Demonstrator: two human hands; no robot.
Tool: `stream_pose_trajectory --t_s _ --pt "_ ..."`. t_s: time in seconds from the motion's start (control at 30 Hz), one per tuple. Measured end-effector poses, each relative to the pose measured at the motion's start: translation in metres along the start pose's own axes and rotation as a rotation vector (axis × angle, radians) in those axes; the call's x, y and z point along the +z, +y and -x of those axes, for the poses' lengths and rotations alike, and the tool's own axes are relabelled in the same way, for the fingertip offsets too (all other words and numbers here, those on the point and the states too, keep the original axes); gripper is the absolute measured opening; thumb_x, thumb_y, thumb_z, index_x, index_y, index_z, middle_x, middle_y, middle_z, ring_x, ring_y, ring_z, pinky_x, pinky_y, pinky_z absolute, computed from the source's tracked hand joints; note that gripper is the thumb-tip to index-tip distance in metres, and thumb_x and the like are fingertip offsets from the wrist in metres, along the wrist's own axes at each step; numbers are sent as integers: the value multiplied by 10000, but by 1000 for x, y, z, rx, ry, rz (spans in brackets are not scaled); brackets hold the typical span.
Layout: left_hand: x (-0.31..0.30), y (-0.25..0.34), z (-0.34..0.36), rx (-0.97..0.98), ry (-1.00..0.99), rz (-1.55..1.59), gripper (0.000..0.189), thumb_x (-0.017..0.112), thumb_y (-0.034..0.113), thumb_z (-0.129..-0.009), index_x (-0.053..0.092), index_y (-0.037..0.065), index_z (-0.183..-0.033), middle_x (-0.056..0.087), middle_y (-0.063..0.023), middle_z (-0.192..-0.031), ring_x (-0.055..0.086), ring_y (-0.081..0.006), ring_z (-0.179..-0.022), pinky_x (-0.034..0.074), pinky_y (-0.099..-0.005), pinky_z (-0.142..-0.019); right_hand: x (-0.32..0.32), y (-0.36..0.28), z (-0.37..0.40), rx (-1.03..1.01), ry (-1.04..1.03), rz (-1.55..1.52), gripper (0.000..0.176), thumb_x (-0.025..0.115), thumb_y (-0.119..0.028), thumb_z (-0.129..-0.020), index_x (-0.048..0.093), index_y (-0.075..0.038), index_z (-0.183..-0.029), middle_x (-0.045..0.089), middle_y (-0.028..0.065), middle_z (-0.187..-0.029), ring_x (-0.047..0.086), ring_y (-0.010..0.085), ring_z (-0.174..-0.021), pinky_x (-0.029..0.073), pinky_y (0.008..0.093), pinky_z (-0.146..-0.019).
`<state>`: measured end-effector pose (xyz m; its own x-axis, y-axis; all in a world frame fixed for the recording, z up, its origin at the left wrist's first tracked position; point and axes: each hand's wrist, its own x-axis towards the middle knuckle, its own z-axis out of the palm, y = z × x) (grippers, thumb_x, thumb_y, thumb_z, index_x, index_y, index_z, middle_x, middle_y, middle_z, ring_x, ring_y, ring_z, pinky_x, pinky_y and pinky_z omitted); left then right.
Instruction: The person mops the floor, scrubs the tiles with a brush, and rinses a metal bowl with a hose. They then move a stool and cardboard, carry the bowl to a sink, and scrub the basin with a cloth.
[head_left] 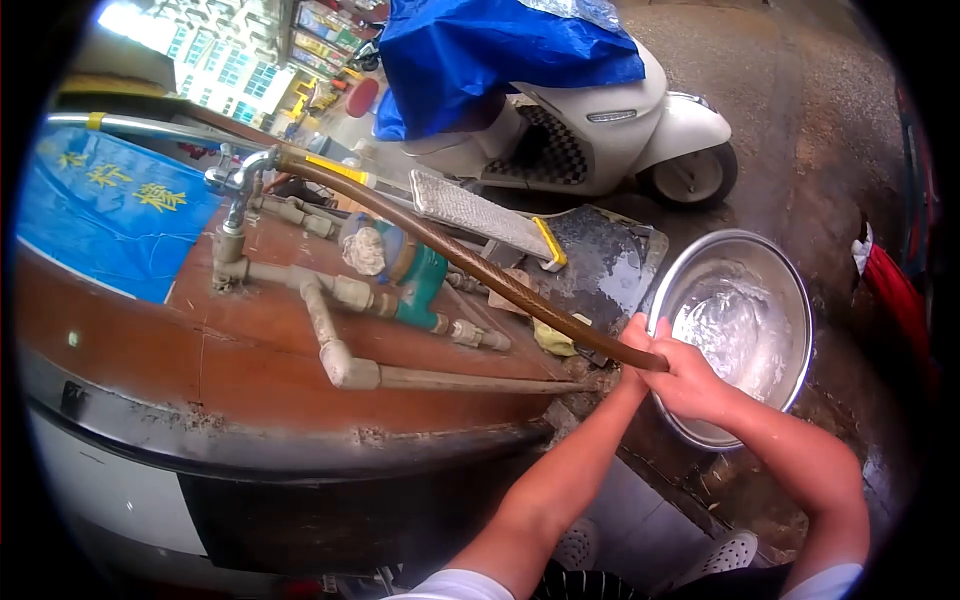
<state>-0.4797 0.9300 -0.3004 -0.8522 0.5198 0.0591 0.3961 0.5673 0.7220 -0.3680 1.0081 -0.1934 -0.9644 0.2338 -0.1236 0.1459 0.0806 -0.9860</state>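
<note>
As we enter the scene at the left, we record a blue banner with yellow characters (110, 205) lying on a brown tiled ledge (245, 345). Next to it stands a metal tap (240, 180), with a translucent brown hose (450, 250) running from its spout down and across to the right. Below the hose we note pale pipework (350, 370) and a teal pipe fitting (422, 285); beyond it, a flat mop head (485, 212) and, nearer the hands, a yellowish cloth (555, 338). A white scooter (600, 125) is parked behind.

At the hose's free end we find the left hand (636, 340) and the right hand (690, 378) drawn together, beside the near-left rim of a metal basin (803, 335). The fingers of both are bent inward and close-set; we cannot tell whether they grip the hose or merely meet beneath its outlet. The basin's inside is bright and rippled, consistent with water, though no stream from the hose is discernible.

We judge the step in hand to be handwork at the outlet. Any further move calls for keeping the hose end steady and directed inside the rim, without pulling on the tap joint. At far right we log a red cloth (893, 300).
</note>
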Motion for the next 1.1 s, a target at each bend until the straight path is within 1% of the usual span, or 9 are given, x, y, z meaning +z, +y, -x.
stream_pose_trajectory --t_s 0.13,0.2,0.3,0.43,0.53,0.6,0.7,0.87,1.1 --pt "10 44 -7 36 -71 222 247 631 205 -768 502 2 -714 526 -193 -574 528 -303 -485 435 -432 -520 -26 -15 26 -23 -99 111 201 585 -180 -867 611 17 -841 604 185 -726 611 316 -690 475 376 -649" --pt "4 78 -7 34 -264 174 245 631 207 -766 498 6 -723 558 -179 -630 565 -253 -557 447 -421 -561 -54 -46 35 -74 -73 286 174 605 -152 -850 623 19 -875 597 163 -704 600 252 -654 467 355 -626" --pt "11 123 6 370 -495 519 193 618 187 -787 575 12 -856 619 -169 -814 628 -217 -821 478 -383 -697 -101 -91 42 -94 140 479 159 599 -134 -780 597 24 -794 594 231 -741 610 391 -726 469 420 -631" --pt "43 142 24 402 -483 261 130 621 93 -750 603 17 -853 635 -217 -831 606 -405 -841 485 -450 -732 -134 -112 48 -260 383 666 174 624 -146 -788 558 14 -779 545 222 -676 560 422 -690 428 459 -597" --pt "36 172 41 402 -692 61 160 579 167 -777 604 16 -825 626 -213 -826 600 -411 -814 478 -495 -747 -160 -112 47 -266 309 738 324 580 -329 -877 561 -10 -820 573 207 -706 565 416 -703 432 475 -617" --pt "48 172 53 823 -560 13 124 604 157 -728 587 47 -783 592 -163 -722 606 -359 -726 494 -473 -656 -170 -109 52 -251 252 734 361 548 -349 -911 562 3 -831 556 220 -713 549 404 -694 420 456 -622" --pt "46 183 62 1122 -343 -4 100 628 102 -655 530 85 -669 529 -73 -614 585 -277 -575 476 -411 -498 -172 -109 56 -242 156 795 423 516 -372 -923 550 33 -802 549 239 -711 543 415 -707 425 463 -650" --pt "47 179 76 1245 -296 23 127 604 79 -613 480 105 -620 476 -47 -573 541 -234 -525 434 -366 -439 -169 -110 64 -178 42 795 406 488 -325 -937 611 48 -838 595 206 -745 586 361 -719 466 456 -684" --pt "43 184 76 1355 -315 114 90 597 104 -618 506 111 -620 474 -36 -587 532 -226 -534 410 -357 -424 -157 -105 68 -183 24 657 386 525 -326 -920 562 52 -850 575 252 -736 567 412 -705 442 460 -656"
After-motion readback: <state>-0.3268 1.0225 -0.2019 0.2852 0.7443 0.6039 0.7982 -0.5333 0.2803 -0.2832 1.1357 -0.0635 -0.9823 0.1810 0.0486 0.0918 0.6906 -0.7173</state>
